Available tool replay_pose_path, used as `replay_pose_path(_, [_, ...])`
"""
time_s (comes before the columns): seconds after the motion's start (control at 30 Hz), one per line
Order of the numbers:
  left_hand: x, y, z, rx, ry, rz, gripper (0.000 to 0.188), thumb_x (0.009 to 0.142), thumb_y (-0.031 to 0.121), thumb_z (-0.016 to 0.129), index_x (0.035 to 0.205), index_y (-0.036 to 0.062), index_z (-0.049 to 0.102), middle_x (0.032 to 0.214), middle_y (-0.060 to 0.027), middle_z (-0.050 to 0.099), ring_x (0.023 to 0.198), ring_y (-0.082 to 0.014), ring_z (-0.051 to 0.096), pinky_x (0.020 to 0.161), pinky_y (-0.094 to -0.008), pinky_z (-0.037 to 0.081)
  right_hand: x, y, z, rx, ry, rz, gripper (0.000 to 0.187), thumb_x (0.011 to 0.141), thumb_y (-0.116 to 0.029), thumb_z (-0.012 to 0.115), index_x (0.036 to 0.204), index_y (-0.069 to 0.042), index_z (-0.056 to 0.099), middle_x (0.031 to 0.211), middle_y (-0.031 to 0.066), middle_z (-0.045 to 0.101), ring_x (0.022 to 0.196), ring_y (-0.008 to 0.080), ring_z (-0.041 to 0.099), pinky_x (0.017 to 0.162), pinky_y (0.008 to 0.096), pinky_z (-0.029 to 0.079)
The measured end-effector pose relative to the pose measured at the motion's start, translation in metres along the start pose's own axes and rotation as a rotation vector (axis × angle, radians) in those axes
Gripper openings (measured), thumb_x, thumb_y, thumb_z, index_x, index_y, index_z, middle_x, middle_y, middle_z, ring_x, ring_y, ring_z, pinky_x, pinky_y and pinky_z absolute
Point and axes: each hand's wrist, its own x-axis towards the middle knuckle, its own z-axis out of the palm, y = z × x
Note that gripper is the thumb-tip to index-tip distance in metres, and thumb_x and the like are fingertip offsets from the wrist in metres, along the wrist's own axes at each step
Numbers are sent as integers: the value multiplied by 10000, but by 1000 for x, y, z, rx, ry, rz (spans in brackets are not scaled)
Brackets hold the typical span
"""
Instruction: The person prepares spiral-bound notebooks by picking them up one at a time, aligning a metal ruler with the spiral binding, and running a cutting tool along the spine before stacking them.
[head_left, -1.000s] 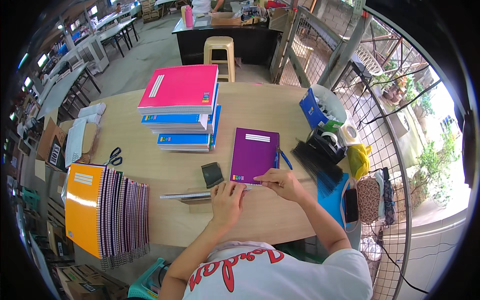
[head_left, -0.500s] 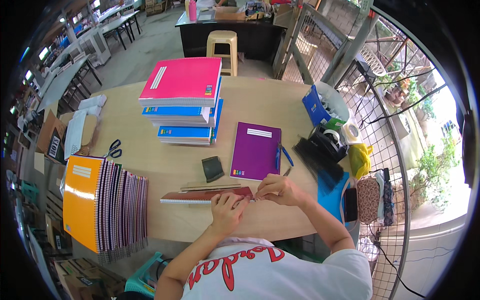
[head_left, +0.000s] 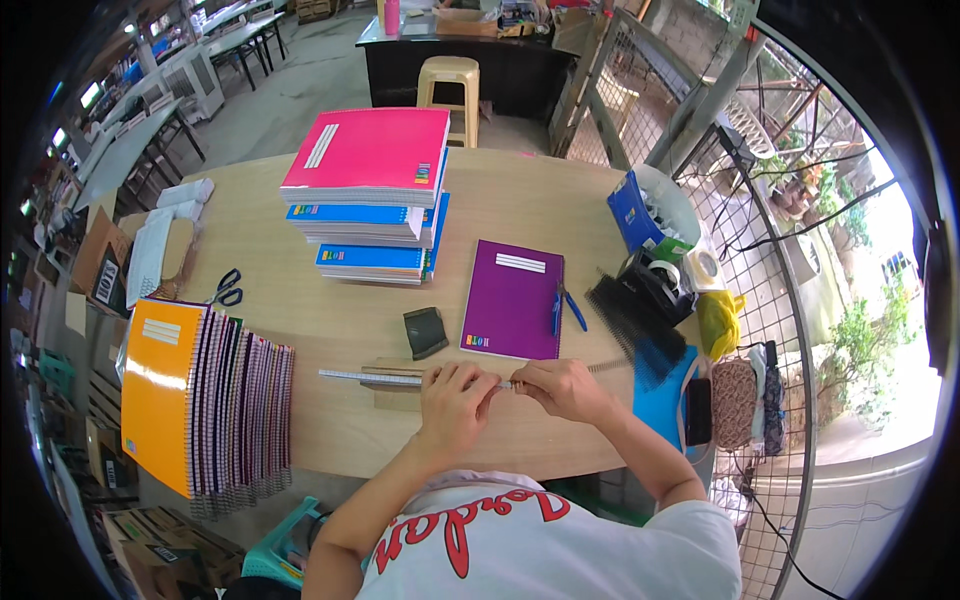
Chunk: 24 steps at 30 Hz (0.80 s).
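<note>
Close to the table's near edge, my left hand [head_left: 455, 400] grips a notebook [head_left: 350, 376], which is seen almost edge-on as a thin pale strip. My right hand [head_left: 565, 390] is closed at that notebook's right end, fingers pinched on a thin dark spiral binding coil [head_left: 607, 367] that sticks out to the right. How far the coil runs into the holes is hidden by my fingers. Beyond my hands lies a purple notebook [head_left: 505, 310] with blue-handled pliers [head_left: 573, 310] on its right edge. A dark green-grey block [head_left: 425, 333] sits left of it.
Spiral notebooks [head_left: 160, 390], orange in front, stand in a row at the left, near scissors [head_left: 228, 288]. A pink-topped notebook stack [head_left: 370, 150] rises at the back. Black coils [head_left: 635, 320], a tape dispenser [head_left: 662, 280] and a blue box [head_left: 635, 215] line the right.
The held notebook has turned from showing its dark red cover to nearly edge-on. My hands have drawn closer together, and the coil now shows right of my right hand.
</note>
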Motion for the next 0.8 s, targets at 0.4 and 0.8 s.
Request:
replay_pose_path(0.4, [-2, -2, 6, -19, 78, 24, 211, 742, 70, 780, 913, 106, 662, 890, -34, 596, 816, -238, 606, 740, -390, 441, 5, -6, 15, -53, 149, -34, 290, 774, -127, 790, 1006, -55, 632, 1040, 104, 604, 809, 310, 653, 618, 415, 514])
replay_pose_path(0.8, [3, 2, -7, -87, -34, 38, 227, 773, 182, 776, 959, 141, 652, 922, -22, 617, 868, -237, 596, 780, -405, 431, 44, 2, -1, -12, 147, 88, 498, 748, -171, 809, 1214, -98, 648, 1282, 114, 577, 1194, 359, 520, 1000, 456, 454])
